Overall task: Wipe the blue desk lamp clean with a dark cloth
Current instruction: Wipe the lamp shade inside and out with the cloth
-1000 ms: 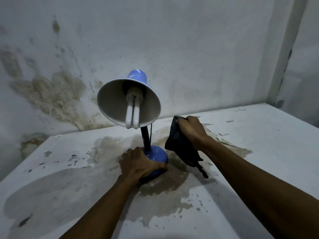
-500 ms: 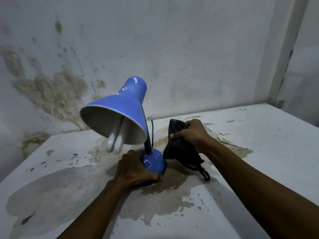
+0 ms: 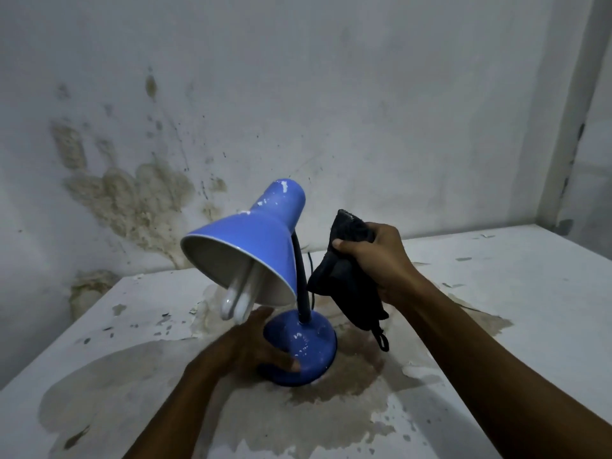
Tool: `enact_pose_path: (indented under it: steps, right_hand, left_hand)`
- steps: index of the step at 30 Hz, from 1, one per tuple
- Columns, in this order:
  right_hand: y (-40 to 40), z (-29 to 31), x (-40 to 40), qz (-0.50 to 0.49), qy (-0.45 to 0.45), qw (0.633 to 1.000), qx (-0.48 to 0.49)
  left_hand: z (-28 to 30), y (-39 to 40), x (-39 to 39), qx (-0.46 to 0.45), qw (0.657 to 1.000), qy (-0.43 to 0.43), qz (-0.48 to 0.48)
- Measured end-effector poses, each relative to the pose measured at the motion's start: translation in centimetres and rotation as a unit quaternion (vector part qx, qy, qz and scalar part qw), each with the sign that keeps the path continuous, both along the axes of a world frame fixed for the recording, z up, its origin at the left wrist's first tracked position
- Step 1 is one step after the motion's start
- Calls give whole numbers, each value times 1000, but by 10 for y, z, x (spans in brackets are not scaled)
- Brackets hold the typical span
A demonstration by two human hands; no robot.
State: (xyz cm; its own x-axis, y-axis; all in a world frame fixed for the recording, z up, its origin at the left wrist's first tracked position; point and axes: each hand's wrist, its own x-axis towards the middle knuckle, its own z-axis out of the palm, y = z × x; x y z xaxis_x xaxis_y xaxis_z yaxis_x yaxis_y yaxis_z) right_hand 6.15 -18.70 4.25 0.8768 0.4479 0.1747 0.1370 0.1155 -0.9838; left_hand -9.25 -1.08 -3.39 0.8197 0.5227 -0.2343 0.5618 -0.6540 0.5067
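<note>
Left hand [image 3: 245,351] is gripping the blue lamp [image 3: 265,246] base, right hand [image 3: 381,260] fingers are clamping the dark cloth [image 3: 344,279] beside its neck.

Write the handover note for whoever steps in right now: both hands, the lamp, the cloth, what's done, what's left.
Left hand: grips the lamp base from the left, thumb across its front edge, steadying it.
Right hand: holds the bunched dark cloth in the air, just right of the black neck; contact with the lamp cannot be told.
Blue desk lamp: standing on the stained white table, shade pointing left and down, bulb showing.
Done: cannot tell that any part is wiped; white specks show on the shade top and base.
Left: wipe shade, neck and base.
</note>
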Motion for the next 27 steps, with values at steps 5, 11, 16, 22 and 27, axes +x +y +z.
enact_pose_path:
  steps: [5, 11, 16, 22, 27]
  right_hand:
    - [-2, 25, -10, 0, -27, 999, 19]
    - [-2, 54, -31, -48, -179, 981, 50]
    - [7, 77, -39, -129, -346, 929, 14]
    - [22, 106, -32, -130, -436, 888, -66]
    - [28, 122, -25, -15, -484, 859, -163]
  left_hand:
    - [68, 18, -37, -48, 961, -254, 103]
    - [128, -16, -60, -116, 790, -555, 235]
    - [149, -68, -68, -80, 867, -461, 170]
    - [145, -82, -54, -32, 899, -404, 166]
    - [144, -75, -58, -40, 898, -409, 158]
